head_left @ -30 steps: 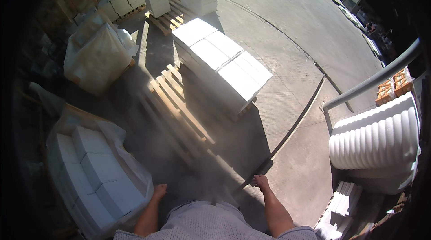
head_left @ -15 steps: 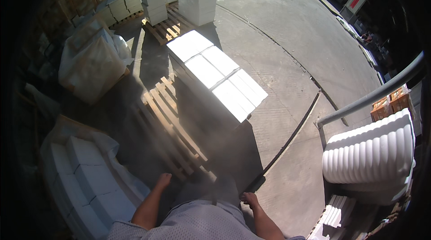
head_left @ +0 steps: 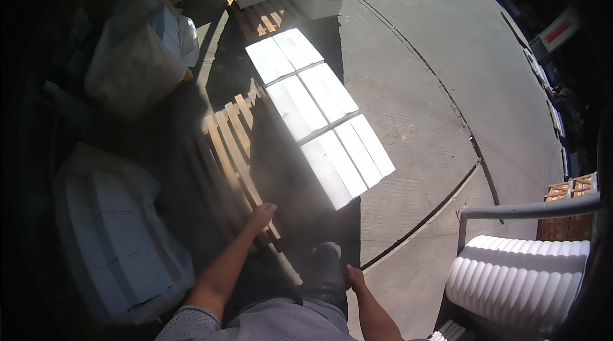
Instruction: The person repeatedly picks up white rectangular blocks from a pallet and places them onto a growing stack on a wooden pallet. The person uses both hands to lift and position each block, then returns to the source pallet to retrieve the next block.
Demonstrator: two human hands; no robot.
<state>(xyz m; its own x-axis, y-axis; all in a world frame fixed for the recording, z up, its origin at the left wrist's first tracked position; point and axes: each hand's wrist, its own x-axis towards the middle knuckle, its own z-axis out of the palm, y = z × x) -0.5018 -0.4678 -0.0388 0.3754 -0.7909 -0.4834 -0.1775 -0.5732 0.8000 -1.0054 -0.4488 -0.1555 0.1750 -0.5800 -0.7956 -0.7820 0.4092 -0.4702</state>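
From the head camera, the left hand [head_left: 263, 214] hangs before a slatted wooden pallet [head_left: 225, 152], the right hand [head_left: 354, 277] beside a leg [head_left: 327, 272] — their grip I cannot tell. White blocks [head_left: 324, 95] stand stacked right of the pallet.

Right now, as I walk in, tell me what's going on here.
A person in a pale grey mesh shirt holds nothing that I can see. The bare left hand is out in front, in view nearest the slatted wooden pallet; the bare right hand is low beside a grey trouser leg. Ahead, white rectangular blocks stand grouped, untouched; to the left are more white blocks with translucent plastic sheeting around them.
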